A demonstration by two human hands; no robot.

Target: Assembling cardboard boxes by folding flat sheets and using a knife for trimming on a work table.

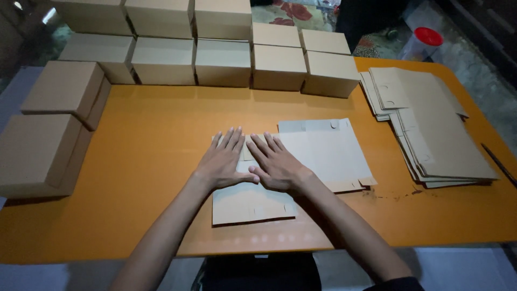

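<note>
A flat, unfolded cardboard box blank [323, 151] lies on the orange table [151, 156] near its front edge. Both my hands rest palm down on it, side by side, fingers spread and pointing away from me. My left hand [223, 159] presses the blank's left part. My right hand [274, 161] lies just beside it, thumbs nearly touching. Neither hand grips anything. A folded flap of the blank [250, 205] extends toward me below my wrists.
Several assembled brown cardboard boxes [223, 62] line the table's back, stacked in two levels, and more boxes [46, 151] stand at the left. A pile of flat blanks [436, 129] lies at the right. A dark thin tool [498, 164] lies at the right edge. A red-lidded container [423, 43] stands beyond.
</note>
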